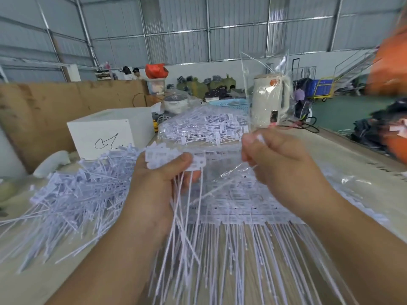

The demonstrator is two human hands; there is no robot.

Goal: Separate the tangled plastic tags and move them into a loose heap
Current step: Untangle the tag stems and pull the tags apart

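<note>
Here, both hands up over the table (343, 155). Left hand (163, 179) clamped round a bunch of plastic tags (176, 159): label heads fanned above the thumb, thin white tails hanging down past the wrist. Right hand (277, 159) curled, fingers pinching the edge of a clear plastic bag (264, 84) together with what looks like one or two tag ends; motion blur there, so the exact hold is unclear. The bag stands up tall from the right hand, and a cream electric kettle (269, 100) on the table shows through it.

Loose heap of tags (83, 194) lies on the table to the left, tails sticking out every way. Straight below the hands, rows of tags (242, 214) lie ordered under clear film, heads in lines, tails running toward the near edge. A further bagged bundle of tags (204, 126) sits beyond the hands.

White box (110, 130) with a black scribble on its face stands behind the heap, against a cardboard sheet (66, 102). Blue basket (229, 104) near the kettle. Someone in orange (392, 69) at the far right, blurred.
</note>
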